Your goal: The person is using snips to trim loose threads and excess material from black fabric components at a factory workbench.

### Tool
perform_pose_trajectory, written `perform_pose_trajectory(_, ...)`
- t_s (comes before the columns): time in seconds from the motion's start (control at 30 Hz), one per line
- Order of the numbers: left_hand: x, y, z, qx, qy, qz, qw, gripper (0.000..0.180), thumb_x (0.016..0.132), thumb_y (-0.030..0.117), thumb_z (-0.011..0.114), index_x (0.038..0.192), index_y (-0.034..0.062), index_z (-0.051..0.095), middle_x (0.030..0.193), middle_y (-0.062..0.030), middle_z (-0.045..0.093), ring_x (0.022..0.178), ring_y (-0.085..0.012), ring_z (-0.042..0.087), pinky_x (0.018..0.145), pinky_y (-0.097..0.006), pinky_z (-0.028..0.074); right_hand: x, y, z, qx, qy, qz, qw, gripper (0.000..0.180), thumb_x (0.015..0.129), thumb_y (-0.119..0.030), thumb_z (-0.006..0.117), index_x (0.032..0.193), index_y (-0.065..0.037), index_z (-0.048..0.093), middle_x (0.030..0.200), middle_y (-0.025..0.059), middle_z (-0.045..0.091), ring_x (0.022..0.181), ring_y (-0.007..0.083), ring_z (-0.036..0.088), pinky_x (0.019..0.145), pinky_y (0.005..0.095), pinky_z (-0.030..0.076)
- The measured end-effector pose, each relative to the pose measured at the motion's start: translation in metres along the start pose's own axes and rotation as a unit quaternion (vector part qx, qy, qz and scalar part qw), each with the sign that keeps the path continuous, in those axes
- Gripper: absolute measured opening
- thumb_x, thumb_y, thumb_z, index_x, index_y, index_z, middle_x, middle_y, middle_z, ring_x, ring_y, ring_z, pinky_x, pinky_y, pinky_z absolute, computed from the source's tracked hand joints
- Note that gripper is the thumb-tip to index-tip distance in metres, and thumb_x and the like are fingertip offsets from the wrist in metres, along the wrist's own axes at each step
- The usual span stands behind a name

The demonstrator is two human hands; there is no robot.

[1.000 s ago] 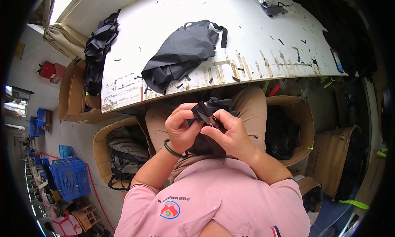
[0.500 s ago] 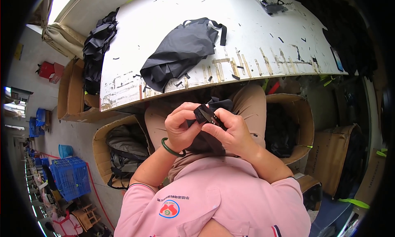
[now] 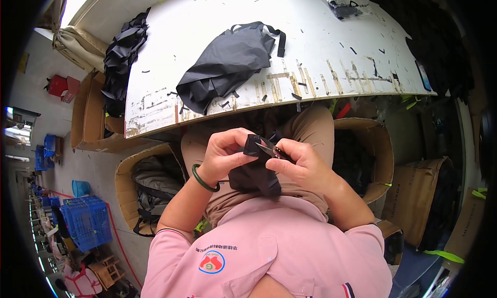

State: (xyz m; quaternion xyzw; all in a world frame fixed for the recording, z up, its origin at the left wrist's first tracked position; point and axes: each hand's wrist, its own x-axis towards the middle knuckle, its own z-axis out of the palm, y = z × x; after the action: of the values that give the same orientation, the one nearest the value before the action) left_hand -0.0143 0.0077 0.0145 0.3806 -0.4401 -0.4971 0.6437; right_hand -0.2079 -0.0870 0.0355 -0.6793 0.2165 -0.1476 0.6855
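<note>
Over my lap, my left hand point(image 3: 221, 155) pinches the edge of a piece of black fabric point(image 3: 252, 145) between thumb and fingers. The rest of that fabric hangs down between my thighs. My right hand point(image 3: 303, 164) is closed around a pair of small thread snips point(image 3: 267, 149), whose metal blades point left and lie against the fabric close to my left fingertips. Whether the blades are cutting cannot be made out. Beyond my hands, a black fabric bag point(image 3: 225, 65) with a strap lies flat on the white table.
Black scraps dot the white table point(image 3: 331, 44), whose front edge crosses above my knees. Cardboard boxes with dark goods flank me: one at left point(image 3: 124, 176), another at right point(image 3: 384, 161). Black fabric point(image 3: 123, 60) is heaped at the table's left; a clear plastic bag point(image 3: 341, 2) lies at the back.
My hands have drawn slightly apart, the left lower and leftward, the right a little to the right. The snips' blades now show clearly, and the fabric in my left fingers is turned differently.
</note>
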Motion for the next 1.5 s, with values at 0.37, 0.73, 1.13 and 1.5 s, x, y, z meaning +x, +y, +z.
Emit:
perform_pose_trajectory(0.37, 0.000, -0.003, -0.013, -0.091, -0.098, -0.132, 0.982, 0.011, 0.078, -0.005, 0.068, 0.087, -0.0030, 0.063, 0.094, -0.0080, 0.061, 0.086, -0.0139, 0.057, 0.077, -0.025, 0.045, -0.002, -0.014, -0.013, -0.248, -0.011, -0.058, 0.967, 0.039, 0.083, -0.038, 0.070, 0.080, -0.003, 0.056, 0.063, 0.0143, 0.058, 0.056, 0.0337, 0.058, 0.052, 0.0390, 0.044)
perform_pose_trajectory(0.73, 0.002, -0.006, -0.017, -0.051, -0.156, -0.117, 0.979, 0.010, 0.077, -0.005, 0.069, 0.086, -0.0025, 0.064, 0.094, -0.0093, 0.064, 0.085, -0.0132, 0.058, 0.077, -0.025, 0.045, -0.003, -0.005, -0.014, -0.209, -0.030, -0.032, 0.977, 0.038, 0.084, -0.037, 0.069, 0.079, -0.003, 0.053, 0.061, 0.0140, 0.055, 0.054, 0.0332, 0.055, 0.051, 0.0391, 0.042)
perform_pose_trajectory(1.13, 0.016, 0.000, -0.030, -0.150, -0.252, -0.228, 0.929, 0.015, 0.071, 0.000, 0.071, 0.084, -0.0042, 0.064, 0.090, -0.0139, 0.067, 0.084, -0.0188, 0.062, 0.079, -0.029, 0.047, -0.006, -0.008, -0.024, -0.183, -0.095, -0.026, 0.978, 0.039, 0.083, -0.034, 0.071, 0.078, 0.000, 0.053, 0.059, 0.0143, 0.050, 0.050, 0.0233, 0.046, 0.050, 0.0351, 0.039)
perform_pose_trajectory(1.5, 0.019, -0.007, -0.035, -0.205, -0.288, -0.276, 0.894, 0.017, 0.071, 0.001, 0.072, 0.086, -0.0044, 0.065, 0.089, -0.0148, 0.068, 0.083, -0.0196, 0.063, 0.078, -0.028, 0.047, -0.005, -0.004, -0.025, -0.203, -0.124, -0.044, 0.970, 0.039, 0.083, -0.037, 0.071, 0.079, -0.002, 0.054, 0.059, 0.0140, 0.053, 0.052, 0.0294, 0.053, 0.050, 0.0365, 0.041)
